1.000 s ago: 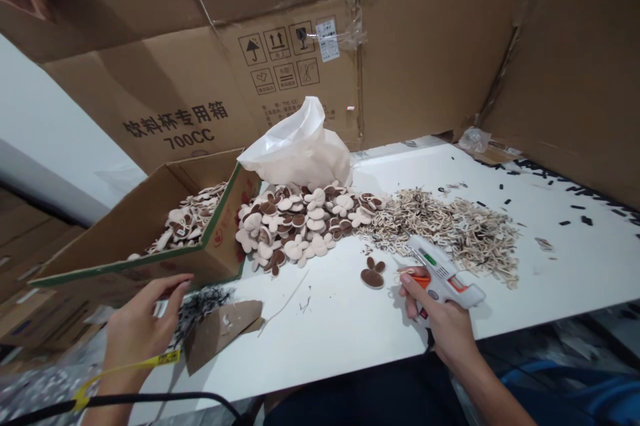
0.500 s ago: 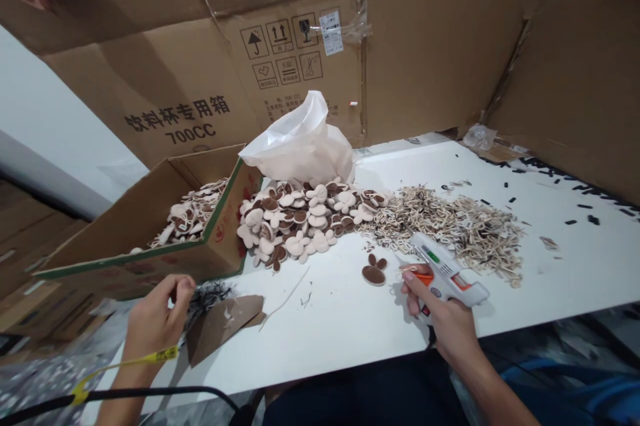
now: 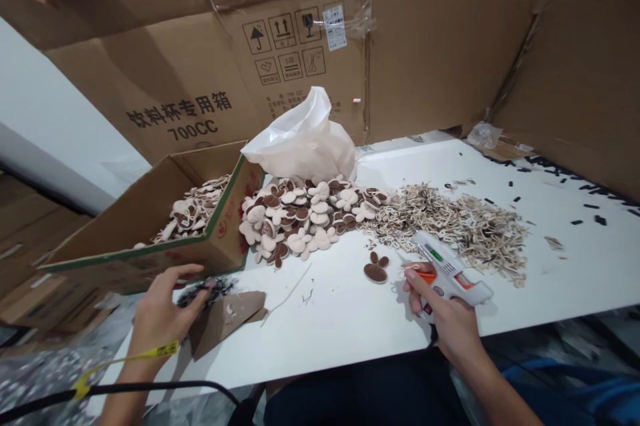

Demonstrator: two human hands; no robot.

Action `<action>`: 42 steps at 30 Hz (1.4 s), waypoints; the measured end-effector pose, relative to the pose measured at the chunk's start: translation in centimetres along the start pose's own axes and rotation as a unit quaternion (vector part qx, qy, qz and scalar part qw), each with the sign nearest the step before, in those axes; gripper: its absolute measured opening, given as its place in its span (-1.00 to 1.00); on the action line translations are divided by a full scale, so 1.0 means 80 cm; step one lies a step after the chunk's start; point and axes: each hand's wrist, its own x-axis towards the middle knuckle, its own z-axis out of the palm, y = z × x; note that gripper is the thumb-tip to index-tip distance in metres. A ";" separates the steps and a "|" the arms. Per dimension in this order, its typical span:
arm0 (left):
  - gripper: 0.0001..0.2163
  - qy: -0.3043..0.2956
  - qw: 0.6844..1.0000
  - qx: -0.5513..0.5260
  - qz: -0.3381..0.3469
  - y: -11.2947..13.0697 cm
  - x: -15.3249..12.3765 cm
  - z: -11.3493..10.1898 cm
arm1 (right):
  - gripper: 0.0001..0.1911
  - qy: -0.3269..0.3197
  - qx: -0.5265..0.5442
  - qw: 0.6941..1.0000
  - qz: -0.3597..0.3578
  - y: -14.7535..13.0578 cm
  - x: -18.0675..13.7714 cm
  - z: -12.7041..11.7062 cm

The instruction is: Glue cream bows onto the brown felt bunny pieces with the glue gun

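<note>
My right hand (image 3: 445, 316) is wrapped round a white and orange hot glue gun (image 3: 450, 271), its nozzle pointing up and left. A small cream loop shows by my right fingertips. Left of the glue gun lies one brown bunny-shaped felt piece (image 3: 376, 271) on the white table (image 3: 325, 326). My left hand (image 3: 173, 303) is open, thumb and fingers apart, beside a tangle of black threads (image 3: 213, 289) and a brown cardboard scrap (image 3: 227, 323). A yellow tie circles the left wrist.
A heap of cream and brown felt pieces (image 3: 305, 216) adjoins a pile of cream loops (image 3: 445, 223). An open cardboard box (image 3: 150, 263) of felt pieces stands left; a white plastic bag (image 3: 305, 139) sits behind. Large cartons (image 3: 425, 46) wall the back. Small black pieces (image 3: 595, 206) lie right.
My left hand has gone from closed fingers to spread ones, moving slightly right over the black threads. The right hand still holds the glue gun in about the same place.
</note>
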 end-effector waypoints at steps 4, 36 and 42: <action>-0.67 -0.002 1.000 -0.015 0.017 0.007 -0.001 -0.007 | -0.76 -0.004 0.000 1.000 -0.001 0.003 0.000 -0.001; -0.74 0.079 0.997 0.019 -0.009 0.019 0.001 0.001 | -0.72 0.005 0.052 0.998 0.020 0.009 0.003 0.001; -0.79 0.101 0.994 -0.028 0.039 0.032 -0.001 -0.007 | -0.71 0.013 0.045 0.999 0.020 0.007 0.002 0.002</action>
